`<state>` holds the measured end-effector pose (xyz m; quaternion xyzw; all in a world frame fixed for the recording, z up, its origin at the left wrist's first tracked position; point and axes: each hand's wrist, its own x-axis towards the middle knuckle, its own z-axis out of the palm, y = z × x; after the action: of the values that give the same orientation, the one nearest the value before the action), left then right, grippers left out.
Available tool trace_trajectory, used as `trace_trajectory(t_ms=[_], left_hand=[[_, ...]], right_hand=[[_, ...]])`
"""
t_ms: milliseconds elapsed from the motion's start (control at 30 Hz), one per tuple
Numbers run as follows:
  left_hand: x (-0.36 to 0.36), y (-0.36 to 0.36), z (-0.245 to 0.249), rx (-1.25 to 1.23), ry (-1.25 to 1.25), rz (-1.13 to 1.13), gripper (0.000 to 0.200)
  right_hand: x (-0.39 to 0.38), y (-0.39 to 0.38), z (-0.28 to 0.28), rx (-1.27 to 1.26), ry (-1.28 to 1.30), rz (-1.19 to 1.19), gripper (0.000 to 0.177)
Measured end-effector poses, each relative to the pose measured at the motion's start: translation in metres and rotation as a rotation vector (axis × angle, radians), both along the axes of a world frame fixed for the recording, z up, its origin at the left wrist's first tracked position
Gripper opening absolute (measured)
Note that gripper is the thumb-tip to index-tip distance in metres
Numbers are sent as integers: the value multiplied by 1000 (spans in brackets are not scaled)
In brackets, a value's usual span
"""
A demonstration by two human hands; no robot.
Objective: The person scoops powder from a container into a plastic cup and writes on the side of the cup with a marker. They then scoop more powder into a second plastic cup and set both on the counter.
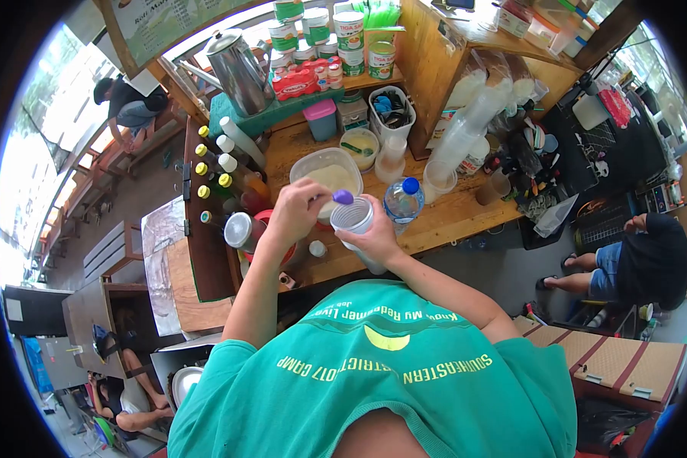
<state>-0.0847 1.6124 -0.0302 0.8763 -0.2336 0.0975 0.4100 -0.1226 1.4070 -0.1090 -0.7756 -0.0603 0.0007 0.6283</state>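
Between the fingers of my left hand is a purple spoon, its bowl just above the rim of a clear plastic cup. My right hand is wrapped round that cup, which has a ribbed inside. Behind the spoon sits a square clear tub of pale powder on the wooden counter. A water bottle with a blue cap stands just right of my right hand. Left of my left hand is a lidded clear jar beside a red container.
Syrup bottles line the left side. Stacked cups lean at the right. A metal pitcher and cans stand on the back shelf. A person is at the right; others are at the far left.
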Motion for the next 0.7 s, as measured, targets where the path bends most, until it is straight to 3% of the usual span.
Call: trace_trajectory(t_ms=[100, 167, 267, 367, 400, 500, 567, 633, 700], left_hand=[[20, 6, -6, 12, 72, 118, 17], [27, 3, -16, 358, -87, 246, 34], [35, -12, -37, 329, -65, 290, 51], [40, -39, -70, 285, -99, 244, 56], [38, -49, -77, 357, -35, 211, 67], [30, -77, -94, 523, -51, 212, 77], [33, -81, -103, 588, -2, 224, 80], [40, -82, -114, 637, -94, 354, 75], [45, -75, -119, 676, -136, 344, 73]], right_hand=[[-6, -7, 7, 1, 40, 95, 97], [-10, -16, 13, -77, -26, 204, 96], [-21, -36, 31, -29, -25, 327, 94], [-36, -58, 52, 17, -14, 379, 94], [-42, -66, 53, -11, -17, 352, 95], [-58, -84, 59, -10, -25, 316, 96], [-67, -93, 58, 14, -12, 306, 97], [-75, -101, 60, 57, 1, 254, 97], [-78, -110, 62, 69, 3, 232, 97]])
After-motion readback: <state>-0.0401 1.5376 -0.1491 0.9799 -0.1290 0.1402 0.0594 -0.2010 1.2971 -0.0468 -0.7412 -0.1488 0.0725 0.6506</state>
